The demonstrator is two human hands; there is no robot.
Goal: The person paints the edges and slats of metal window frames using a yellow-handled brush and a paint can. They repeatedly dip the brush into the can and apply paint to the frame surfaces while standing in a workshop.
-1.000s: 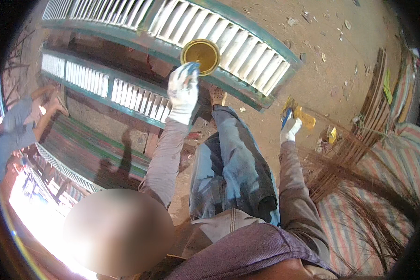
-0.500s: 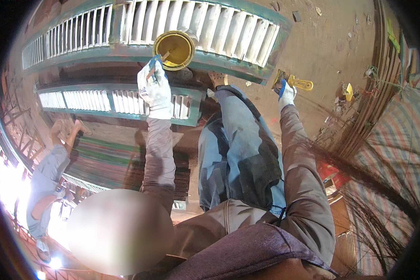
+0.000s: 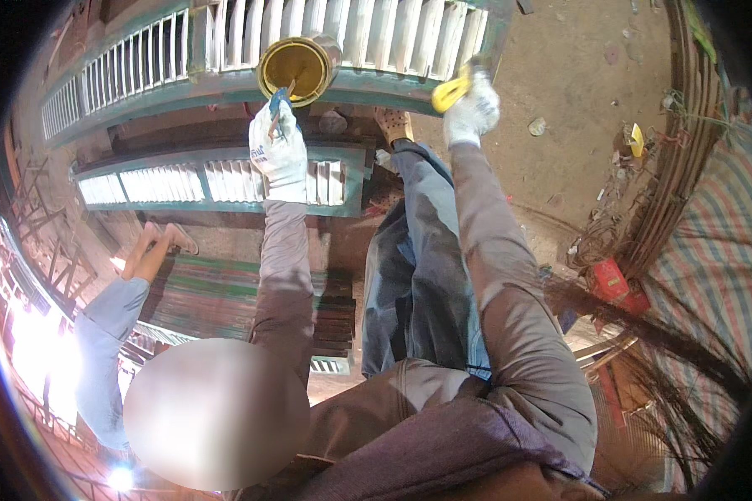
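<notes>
My left hand (image 3: pixel 278 154), in a white glove with blue fingertips, is closed on a thin wooden stick (image 3: pixel 274 127) at the near rim of a metal can (image 3: pixel 334 57). Yellowish liquid shows inside this can, which is tilted toward me; whether my left hand also grips the rim I cannot tell. My right hand (image 3: pixel 474 117), gloved alike, is closed around a yellow-handled paintbrush (image 3: pixel 451 93) by the right end of a green-framed panel (image 3: pixel 376 90) with white slats. The brush's dark bristle end is partly hidden and blurred.
A second slatted panel (image 3: pixel 180 205) lies nearer, with a stack of green and reddish boards (image 3: pixel 200 288) below it. Another person's legs (image 3: pixel 113 321) are at left. Bundled rods (image 3: pixel 685 159) and a striped sheet (image 3: pixel 718 242) line the right side.
My right hand has moved up and left with the paintbrush, from above the bare ground to the panel's right end. The brush has turned. My left hand stays at the can, and the view has shifted slightly.
</notes>
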